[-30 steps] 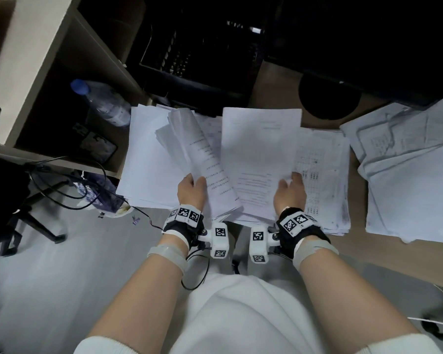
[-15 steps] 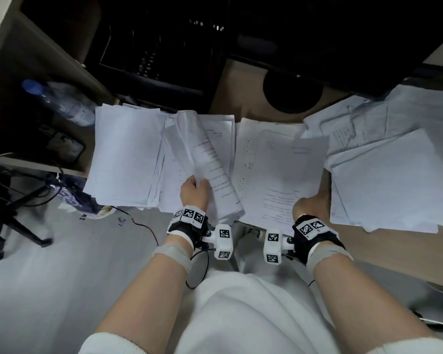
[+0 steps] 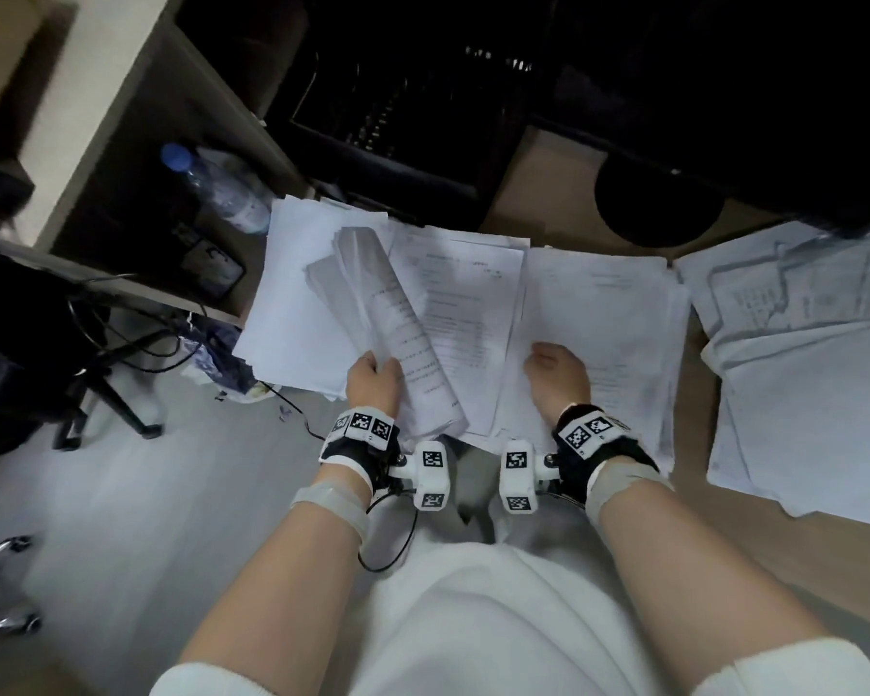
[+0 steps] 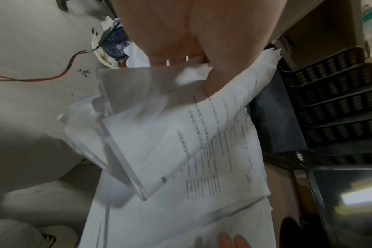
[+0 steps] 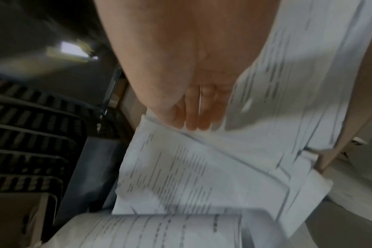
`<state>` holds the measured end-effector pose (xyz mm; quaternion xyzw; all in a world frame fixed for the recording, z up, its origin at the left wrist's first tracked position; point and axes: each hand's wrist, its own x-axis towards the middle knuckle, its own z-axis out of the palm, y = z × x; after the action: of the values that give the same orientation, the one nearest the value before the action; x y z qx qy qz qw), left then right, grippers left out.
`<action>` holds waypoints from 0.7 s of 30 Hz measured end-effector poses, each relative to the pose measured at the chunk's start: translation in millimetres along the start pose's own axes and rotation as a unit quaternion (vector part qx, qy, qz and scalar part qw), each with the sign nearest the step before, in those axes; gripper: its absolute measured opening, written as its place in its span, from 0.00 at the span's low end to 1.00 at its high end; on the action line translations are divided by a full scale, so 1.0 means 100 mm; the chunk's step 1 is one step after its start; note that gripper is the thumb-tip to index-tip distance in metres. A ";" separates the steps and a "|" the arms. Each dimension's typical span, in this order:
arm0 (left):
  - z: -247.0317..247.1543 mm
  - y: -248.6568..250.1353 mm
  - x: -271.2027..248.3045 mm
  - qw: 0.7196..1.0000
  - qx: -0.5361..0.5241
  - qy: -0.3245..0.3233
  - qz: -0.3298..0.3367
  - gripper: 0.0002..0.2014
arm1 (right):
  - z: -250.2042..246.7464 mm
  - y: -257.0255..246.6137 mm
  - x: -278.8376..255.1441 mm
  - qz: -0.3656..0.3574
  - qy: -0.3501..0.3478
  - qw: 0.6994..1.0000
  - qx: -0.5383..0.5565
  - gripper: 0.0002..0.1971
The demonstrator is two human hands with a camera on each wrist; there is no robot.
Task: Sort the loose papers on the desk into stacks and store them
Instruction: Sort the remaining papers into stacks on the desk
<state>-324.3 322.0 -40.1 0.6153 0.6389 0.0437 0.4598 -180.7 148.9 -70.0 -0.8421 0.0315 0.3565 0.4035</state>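
Loose white papers cover the desk (image 3: 543, 193). My left hand (image 3: 372, 379) grips a curled bundle of printed sheets (image 3: 388, 324) by its near end, lifted over a flat left stack (image 3: 292, 303). In the left wrist view the thumb (image 4: 214, 83) presses into the bundle (image 4: 170, 134). A printed sheet (image 3: 463, 293) lies in the middle. My right hand (image 3: 556, 374) holds nothing. It rests on the stack (image 3: 624, 303) just right of that sheet. In the right wrist view its straight fingers (image 5: 193, 117) touch the paper (image 5: 202, 167).
A black tiered mesh letter tray (image 3: 398, 118) stands behind the papers. A water bottle (image 3: 217, 188) lies on a shelf at the left. A round black monitor base (image 3: 659, 203) sits behind. A large untidy paper pile (image 3: 799, 384) fills the right. Cables and a chair base (image 3: 111, 394) are on the floor.
My right hand laid the sheet it was holding on the right stack, let go and came back leftward. My left hand kept hold of the curled bundle.
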 end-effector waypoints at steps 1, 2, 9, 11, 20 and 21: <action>-0.05 -0.03 0.07 1.000 0.003 -0.007 0.000 0.08 | 0.14 -0.06 0.00 0.008 -0.042 0.999 0.005 0.19; -0.09 -0.04 0.12 1.000 0.011 -0.014 0.002 0.08 | 0.28 -0.08 0.02 0.014 -0.074 0.997 0.013 0.21; -0.13 -0.07 0.51 0.994 0.061 -0.091 0.010 0.09 | 0.68 -0.09 0.21 0.084 -0.035 0.996 0.013 0.32; -0.14 -0.06 0.58 0.992 0.060 -0.109 -0.003 0.13 | 0.72 -0.11 0.27 0.103 -0.011 0.994 0.033 0.36; -0.26 -0.02 0.69 0.996 0.024 -0.080 -0.023 0.07 | 0.59 -0.40 0.06 0.149 0.107 0.983 0.020 0.14; -0.27 0.00 0.70 0.998 0.018 -0.059 -0.024 0.08 | 0.44 -0.48 -0.04 0.186 0.148 0.970 0.057 0.15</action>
<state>-329.1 393.0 -62.4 0.6096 0.6260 -0.0153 0.4861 -192.4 211.4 -54.3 -0.8405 0.2670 0.2944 0.3682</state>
